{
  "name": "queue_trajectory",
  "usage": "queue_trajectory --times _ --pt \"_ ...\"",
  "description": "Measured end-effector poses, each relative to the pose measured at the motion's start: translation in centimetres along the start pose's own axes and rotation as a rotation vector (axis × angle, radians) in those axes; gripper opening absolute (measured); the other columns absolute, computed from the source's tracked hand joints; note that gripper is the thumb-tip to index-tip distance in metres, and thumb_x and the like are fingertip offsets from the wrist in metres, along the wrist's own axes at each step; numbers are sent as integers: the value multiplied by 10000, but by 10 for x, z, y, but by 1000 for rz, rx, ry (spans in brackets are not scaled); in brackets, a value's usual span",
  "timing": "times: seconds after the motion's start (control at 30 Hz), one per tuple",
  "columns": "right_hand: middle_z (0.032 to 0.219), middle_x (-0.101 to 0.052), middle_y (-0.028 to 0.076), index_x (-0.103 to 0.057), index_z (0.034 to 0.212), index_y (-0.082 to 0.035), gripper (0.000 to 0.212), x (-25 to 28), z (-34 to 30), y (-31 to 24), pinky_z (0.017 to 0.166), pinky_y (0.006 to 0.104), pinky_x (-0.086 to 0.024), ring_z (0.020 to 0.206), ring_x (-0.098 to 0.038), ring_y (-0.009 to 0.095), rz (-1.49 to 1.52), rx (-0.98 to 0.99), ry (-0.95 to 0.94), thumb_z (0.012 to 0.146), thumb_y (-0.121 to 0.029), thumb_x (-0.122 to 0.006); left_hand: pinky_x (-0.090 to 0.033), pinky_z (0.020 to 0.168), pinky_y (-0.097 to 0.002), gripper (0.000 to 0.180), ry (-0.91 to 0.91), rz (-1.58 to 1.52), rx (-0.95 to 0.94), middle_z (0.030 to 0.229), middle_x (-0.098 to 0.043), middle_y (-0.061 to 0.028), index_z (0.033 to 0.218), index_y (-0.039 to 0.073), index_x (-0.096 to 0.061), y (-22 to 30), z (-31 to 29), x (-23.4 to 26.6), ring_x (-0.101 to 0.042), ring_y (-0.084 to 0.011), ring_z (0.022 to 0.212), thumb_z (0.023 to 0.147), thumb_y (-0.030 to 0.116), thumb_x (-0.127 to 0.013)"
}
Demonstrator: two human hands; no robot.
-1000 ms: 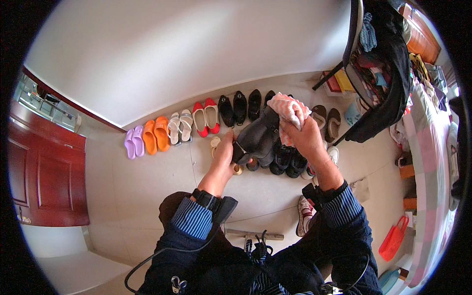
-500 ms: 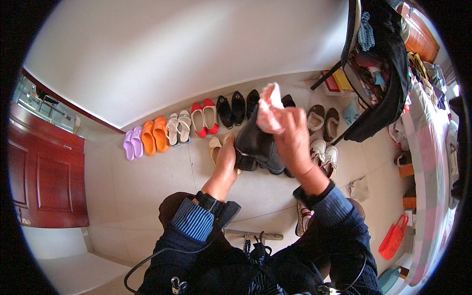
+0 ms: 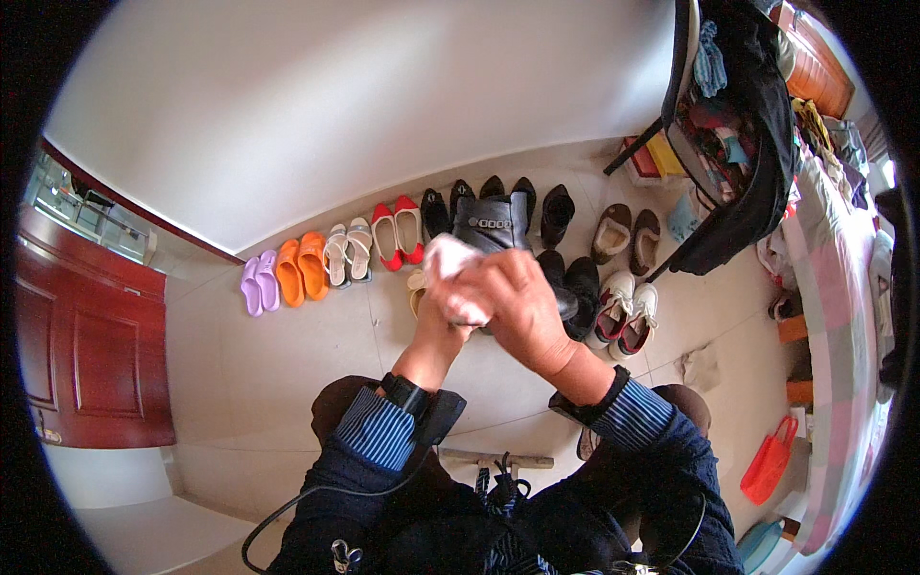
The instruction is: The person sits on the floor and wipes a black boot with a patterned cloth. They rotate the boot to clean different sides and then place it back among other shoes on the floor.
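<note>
Right hand clutching soft pink-white cloth, left hand unreadable, that black leather boot at twelve o'clock looks stiff, best held up top.

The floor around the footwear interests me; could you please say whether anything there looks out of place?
Yes: a crumpled pale scrap, perhaps cloth or paper, lies on the tiled floor to the near right of the white sneakers. It looks odd because it lies loose and rumpled near a neatly set pair.

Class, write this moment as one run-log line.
left hand: holds black boot, fingers mostly covered | right hand: grips pink cloth at boot's near end | floor: orange slippers, red shoes
</note>
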State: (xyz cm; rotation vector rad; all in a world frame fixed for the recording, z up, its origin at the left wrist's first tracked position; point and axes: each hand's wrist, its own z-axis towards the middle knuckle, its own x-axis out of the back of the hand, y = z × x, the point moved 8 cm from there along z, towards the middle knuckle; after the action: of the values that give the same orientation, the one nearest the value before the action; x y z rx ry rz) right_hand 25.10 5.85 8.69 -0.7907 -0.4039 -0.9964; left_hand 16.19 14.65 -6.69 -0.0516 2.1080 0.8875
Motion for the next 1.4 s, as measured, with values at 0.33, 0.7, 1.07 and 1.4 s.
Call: queue_trajectory --times 0.33,0.7,1.07,1.4 --pt "1056 -592 117 -624 1038 -113 368 1 -2 -4 874 456 -477 1015 -576 360 -20 -26 -12 698 -2 -711 -609 811 -402 433 -254 -168 60 1183 -684 -70 1295 89 -584 3 1 -19 -689 -227 1031 1050 413 -437" --pt "1142 -586 152 -623 1081 -90 330 2 -11 14 896 464 -482 1044 -579 371 -20 -153 13 766 -55 -716 -573 916 -459 425 -101 -143 -177 1194 -685 -88 1333 99 -596 35 6 11 -671 -263 1097 1045 359 -423" --pt "1059 -639 156 -627 1077 -70 275 17 -5 22 899 468 -478 1003 -587 374 110 -243 132 822 32 -619 -593 802 -380 418 -59 -156 -241 1139 -693 -61 1291 134 -602 50 -2 -9 -695 -223 970 1048 437 -447" --pt "1114 -551 39 -480 1411 -47 386 9 -28 90 916 290 -468 1018 -551 163 821 -597 449 1034 28 -452 -573 863 -326 393 -17 176 -277 1164 -691 -57 1347 62 -570 39 -8 -11 -687 -190 1016 1074 319 -454"
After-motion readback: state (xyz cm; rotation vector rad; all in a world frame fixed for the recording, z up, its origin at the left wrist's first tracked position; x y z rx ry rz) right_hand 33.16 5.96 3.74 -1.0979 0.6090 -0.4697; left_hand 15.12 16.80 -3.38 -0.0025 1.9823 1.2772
